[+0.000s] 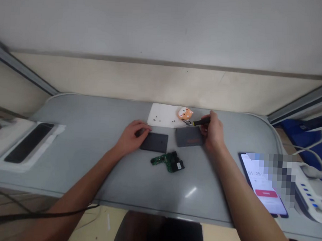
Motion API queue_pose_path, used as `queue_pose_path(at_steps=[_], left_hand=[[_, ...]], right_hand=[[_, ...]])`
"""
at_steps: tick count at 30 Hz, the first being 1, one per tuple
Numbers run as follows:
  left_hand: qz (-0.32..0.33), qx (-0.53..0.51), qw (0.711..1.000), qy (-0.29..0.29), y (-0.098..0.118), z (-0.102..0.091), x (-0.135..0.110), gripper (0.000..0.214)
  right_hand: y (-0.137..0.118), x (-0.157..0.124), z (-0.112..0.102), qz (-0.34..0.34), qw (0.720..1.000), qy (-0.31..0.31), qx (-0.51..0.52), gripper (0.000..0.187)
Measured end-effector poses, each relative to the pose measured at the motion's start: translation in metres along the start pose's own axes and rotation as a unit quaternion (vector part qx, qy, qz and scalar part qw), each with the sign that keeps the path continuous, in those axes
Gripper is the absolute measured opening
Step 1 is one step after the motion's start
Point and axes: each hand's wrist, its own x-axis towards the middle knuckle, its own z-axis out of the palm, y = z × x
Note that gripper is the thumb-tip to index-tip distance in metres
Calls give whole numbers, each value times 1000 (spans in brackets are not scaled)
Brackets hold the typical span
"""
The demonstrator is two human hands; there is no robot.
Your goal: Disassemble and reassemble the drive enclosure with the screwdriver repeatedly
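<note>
My left hand rests with curled fingers on the left end of a dark flat rectangular cover lying on the grey table. My right hand is closed around a small screwdriver with a black and yellow handle, pointing left. Just below that hand lies a second dark grey flat panel. A green circuit board lies between and in front of the two panels, touched by neither hand.
A white sheet with tiny screws and an orange cartoon figure lie at the back. A lit phone and a white power strip are at right. A white tray with a dark slab sits at left.
</note>
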Motion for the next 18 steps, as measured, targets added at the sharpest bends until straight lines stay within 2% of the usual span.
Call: queue_pose_path(at_steps=[3,5,9,13,18], left_hand=[[-38,7,999,6,-3,7,7,24],[-74,7,997,19,-3,10,10,21],[-108,-7,993,56,-2,9,6,26],[-100,-31,993,45,2,5,1,32],[-32,-6,998,45,3,8,0,33]], right_hand=[[6,-3,6,-38,999,12,-8,38],[9,-4,8,-91,996,21,3,40],[15,-1,10,-161,987,-12,15,46],[18,2,9,-166,986,-36,8,51],[20,5,8,-155,986,-59,10,54]])
